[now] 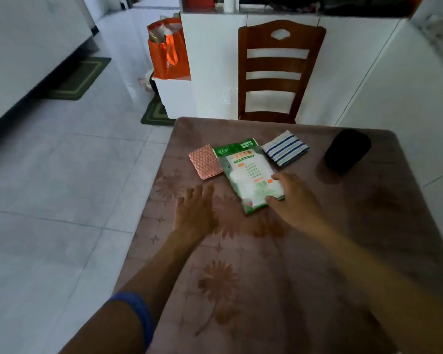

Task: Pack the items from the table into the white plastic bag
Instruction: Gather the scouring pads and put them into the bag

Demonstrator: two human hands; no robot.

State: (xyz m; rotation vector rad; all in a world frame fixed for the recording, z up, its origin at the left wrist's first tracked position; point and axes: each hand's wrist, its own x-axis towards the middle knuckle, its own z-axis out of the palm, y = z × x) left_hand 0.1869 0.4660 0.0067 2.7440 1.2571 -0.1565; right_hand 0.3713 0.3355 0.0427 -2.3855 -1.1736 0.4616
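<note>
Floral-cloth table point(241, 290) mid-frame: my right hand point(296, 200) pinches the green-white packet point(248, 172) at centre, left hand point(195, 213) open flat beside; slick film could slip, no white bag visible.

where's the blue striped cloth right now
In the head view the blue striped cloth lies on the table's far side, just right of the green packet, left of the black object.

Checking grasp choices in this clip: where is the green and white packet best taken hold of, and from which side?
The packet lies flat on the table, long axis running away from the person. Probably best pinched at its near right corner, coming from the right, where the right hand already touches it. The pink square and striped cloth crowd its far end.
</note>
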